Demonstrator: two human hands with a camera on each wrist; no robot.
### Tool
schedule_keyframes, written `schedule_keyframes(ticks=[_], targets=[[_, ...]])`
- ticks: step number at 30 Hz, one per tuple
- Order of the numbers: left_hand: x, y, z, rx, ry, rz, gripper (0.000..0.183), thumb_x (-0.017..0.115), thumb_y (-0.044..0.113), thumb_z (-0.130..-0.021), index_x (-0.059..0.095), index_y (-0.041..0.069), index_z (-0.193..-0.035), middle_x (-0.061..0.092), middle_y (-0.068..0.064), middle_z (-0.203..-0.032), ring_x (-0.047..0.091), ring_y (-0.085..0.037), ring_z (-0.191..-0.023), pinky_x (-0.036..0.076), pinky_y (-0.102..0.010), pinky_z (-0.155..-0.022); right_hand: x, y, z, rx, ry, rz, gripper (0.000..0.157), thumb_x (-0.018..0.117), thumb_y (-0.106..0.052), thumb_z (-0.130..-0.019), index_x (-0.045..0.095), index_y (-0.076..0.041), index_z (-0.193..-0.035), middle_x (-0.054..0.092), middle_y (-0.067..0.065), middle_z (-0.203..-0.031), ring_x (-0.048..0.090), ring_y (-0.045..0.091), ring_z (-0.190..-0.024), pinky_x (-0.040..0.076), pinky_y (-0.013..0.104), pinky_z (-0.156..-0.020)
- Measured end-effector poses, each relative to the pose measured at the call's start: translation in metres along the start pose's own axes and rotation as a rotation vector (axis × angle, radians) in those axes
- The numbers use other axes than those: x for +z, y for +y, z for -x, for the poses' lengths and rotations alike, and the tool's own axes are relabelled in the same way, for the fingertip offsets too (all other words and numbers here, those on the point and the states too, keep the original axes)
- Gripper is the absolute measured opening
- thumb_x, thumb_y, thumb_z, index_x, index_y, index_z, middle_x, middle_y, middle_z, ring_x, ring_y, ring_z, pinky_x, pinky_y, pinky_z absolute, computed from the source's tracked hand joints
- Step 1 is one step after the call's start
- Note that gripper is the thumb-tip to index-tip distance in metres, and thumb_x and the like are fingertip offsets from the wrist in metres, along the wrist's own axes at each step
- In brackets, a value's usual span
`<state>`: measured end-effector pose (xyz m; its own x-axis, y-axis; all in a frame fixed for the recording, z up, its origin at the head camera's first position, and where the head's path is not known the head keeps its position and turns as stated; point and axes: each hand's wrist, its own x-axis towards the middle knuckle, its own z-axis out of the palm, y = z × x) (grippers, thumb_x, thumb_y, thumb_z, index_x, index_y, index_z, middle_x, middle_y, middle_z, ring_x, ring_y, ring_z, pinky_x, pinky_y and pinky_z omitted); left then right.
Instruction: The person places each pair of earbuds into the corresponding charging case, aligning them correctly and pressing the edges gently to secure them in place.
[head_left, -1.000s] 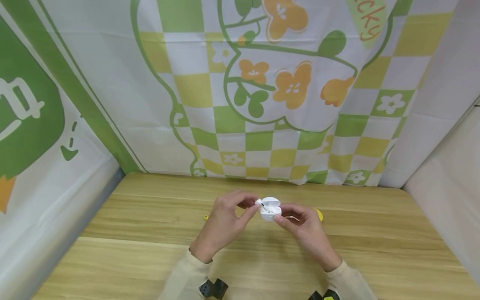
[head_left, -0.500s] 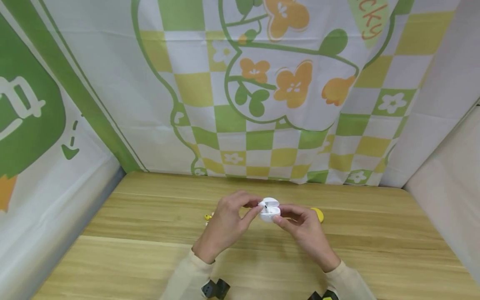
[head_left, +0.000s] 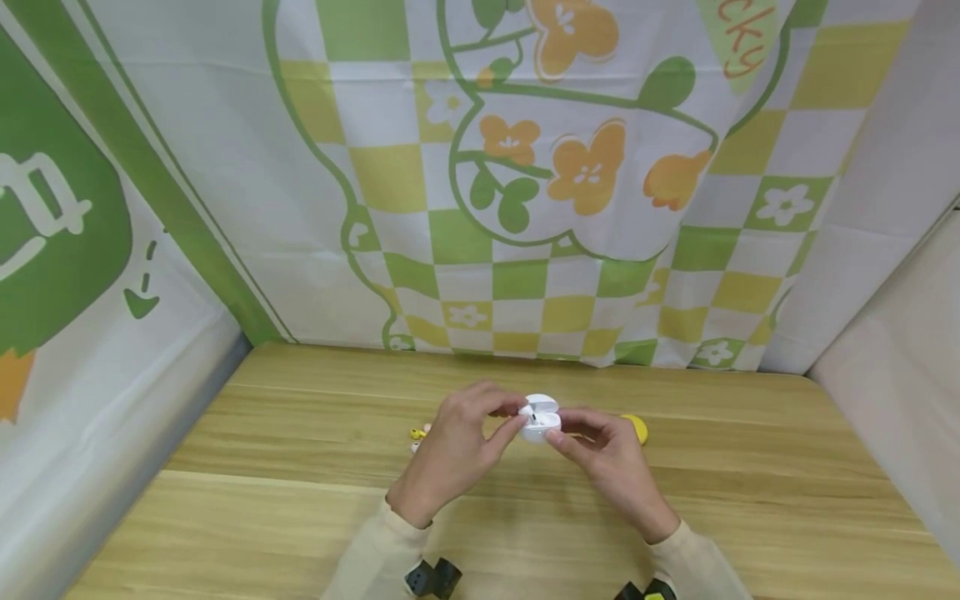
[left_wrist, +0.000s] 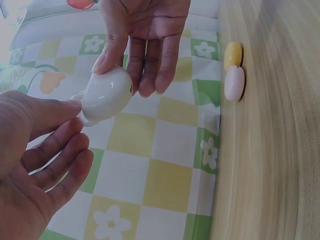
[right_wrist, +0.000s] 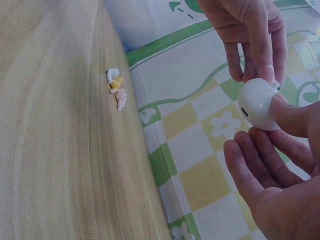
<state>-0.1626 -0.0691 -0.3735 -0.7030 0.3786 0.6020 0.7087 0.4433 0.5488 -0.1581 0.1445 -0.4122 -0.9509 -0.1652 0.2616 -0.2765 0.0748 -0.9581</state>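
A white earbud case [head_left: 542,432] with its lid up is held above the table between my two hands. My right hand [head_left: 611,458] grips it from the right, thumb on its front. My left hand [head_left: 461,437] pinches a white earbud [head_left: 528,412] between thumb and fingertips, right at the open mouth of the case. Seen from the left wrist, the case's smooth shell [left_wrist: 110,95] hides most of the earbud. The right wrist view shows the rounded shell [right_wrist: 256,106] with a small dark slot, and left fingertips at its edge.
Loose earbuds lie on the wooden table [head_left: 300,433] left of my hands: a white one [right_wrist: 113,75], a yellow one [right_wrist: 118,83] and a pink one [right_wrist: 121,98]. Beyond my right hand lie a yellow case [left_wrist: 233,54] and a pink case [left_wrist: 234,83]. A patterned cloth [head_left: 517,283] hangs behind the table.
My left hand has shifted slightly right, bringing the white earbud from the case's left edge to over its opening. The right hand and case have barely moved.
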Motion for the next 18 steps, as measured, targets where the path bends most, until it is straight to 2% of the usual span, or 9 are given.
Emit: schedule_keyframes(ticks=[18], targets=[[0.0014,-0.0005,0.0010,-0.027,-0.001,0.012,0.013,0.076,0.008,-0.092,0.074,0.003,-0.104,0.071,-0.004,-0.099,0.067,-0.016,-0.089,0.056,-0.030,-0.079,0.0015,-0.0016,0.0009,-0.007,0.023,0.009,0.025,0.075,0.000,-0.090,0.071,0.009,-0.113,0.070,0.022,-0.110,0.069,0.017,-0.097,0.057,0.028,-0.084]])
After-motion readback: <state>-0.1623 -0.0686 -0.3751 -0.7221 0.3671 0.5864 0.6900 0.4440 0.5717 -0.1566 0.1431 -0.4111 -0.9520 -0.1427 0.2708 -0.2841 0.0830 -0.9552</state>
